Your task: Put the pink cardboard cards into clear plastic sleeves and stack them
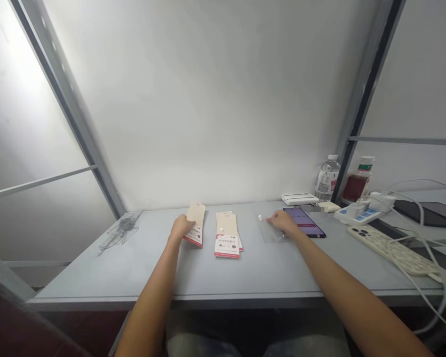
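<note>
Head view: our left hand (pixel 180 227) grips a cream paper packet (pixel 196 218), its top tipped up off the desk (pixel 134 277). A stack of packets (pixel 227 239) lies flat, untouched; our right hand (pixel 283 223), fingers loosely open, rests on a clear plastic sleeve (pixel 271 232) beside a phone (pixel 305 222).

The cream paper packet (pixel 196 214) stands tilted, its red-edged lower end toward the table, held in the left hand (pixel 180 228) just left of the central packet stack (pixel 227 238). The clear plastic sleeve (pixel 271 232) lies flat right of that stack, with the partly open right hand (pixel 284 222) over it. Two small white round pieces (pixel 260 217) lie at the sleeve's far edge.
</note>
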Demonstrator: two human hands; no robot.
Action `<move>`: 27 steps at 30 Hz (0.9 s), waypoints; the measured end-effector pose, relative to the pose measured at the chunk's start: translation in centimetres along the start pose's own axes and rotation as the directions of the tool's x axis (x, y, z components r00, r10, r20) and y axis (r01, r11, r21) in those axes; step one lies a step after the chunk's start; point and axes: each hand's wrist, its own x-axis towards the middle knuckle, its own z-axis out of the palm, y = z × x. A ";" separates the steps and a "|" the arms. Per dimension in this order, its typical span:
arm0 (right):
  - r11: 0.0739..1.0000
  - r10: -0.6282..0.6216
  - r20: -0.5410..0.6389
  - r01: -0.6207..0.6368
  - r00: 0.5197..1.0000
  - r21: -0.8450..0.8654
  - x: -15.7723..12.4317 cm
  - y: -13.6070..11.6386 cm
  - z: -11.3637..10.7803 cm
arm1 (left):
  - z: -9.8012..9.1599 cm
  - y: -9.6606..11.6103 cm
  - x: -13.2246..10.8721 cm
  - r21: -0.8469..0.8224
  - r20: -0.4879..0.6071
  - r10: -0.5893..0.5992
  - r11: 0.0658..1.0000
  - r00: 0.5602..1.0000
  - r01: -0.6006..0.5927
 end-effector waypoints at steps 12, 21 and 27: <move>0.946 -0.104 -0.200 0.159 0.974 0.281 -2.8 -5.3 2.8 | 3.4 7.6 -8.9 -0.152 0.214 0.473 0.881 0.855 -0.449; 0.880 -0.240 -0.224 0.309 0.944 0.360 -3.7 -6.1 3.7 | 5.1 7.2 -6.7 -0.055 0.115 0.484 0.875 0.868 -0.480; 0.687 -0.313 -0.088 0.289 0.946 0.666 -4.4 -6.1 5.0 | 5.9 5.7 -3.5 -0.288 0.112 0.435 0.875 0.893 -0.389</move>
